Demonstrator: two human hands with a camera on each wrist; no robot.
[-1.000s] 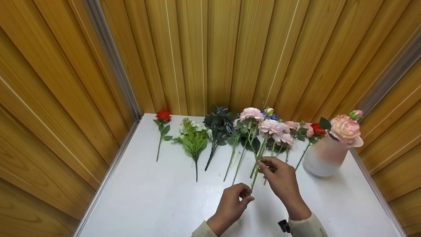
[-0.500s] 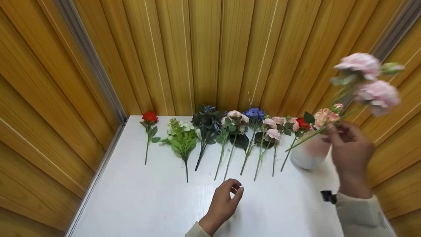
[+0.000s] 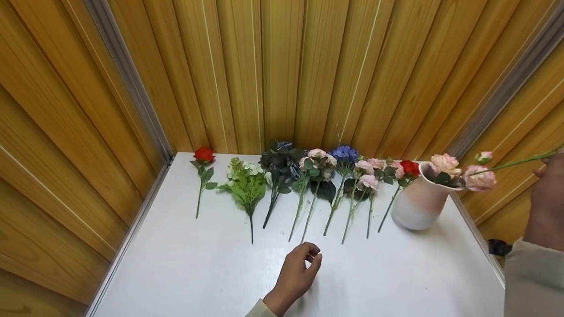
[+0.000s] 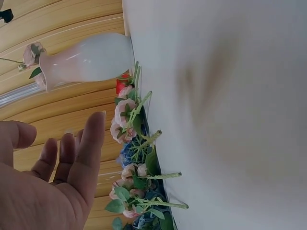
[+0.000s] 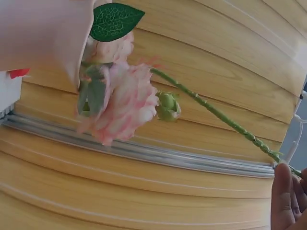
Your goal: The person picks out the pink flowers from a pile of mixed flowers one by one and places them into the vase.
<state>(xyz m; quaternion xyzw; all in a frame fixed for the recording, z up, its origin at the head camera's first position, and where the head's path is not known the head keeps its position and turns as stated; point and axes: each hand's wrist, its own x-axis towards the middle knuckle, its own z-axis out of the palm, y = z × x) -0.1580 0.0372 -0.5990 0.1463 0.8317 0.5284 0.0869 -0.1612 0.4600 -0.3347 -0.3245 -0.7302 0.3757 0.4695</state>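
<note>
Panelling [image 3: 282, 75] backs the stem [image 5: 223, 118] the right hand [image 3: 547, 202] pinches.

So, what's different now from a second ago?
Both hands were on a pink flower's stem then. The left hand has let go, its fingers loosely curled. The right hand has carried the flower to the right, past the vase; the stem now slants toward the roses at its mouth. The vase still stands on the table, beside the row of flowers.
</note>
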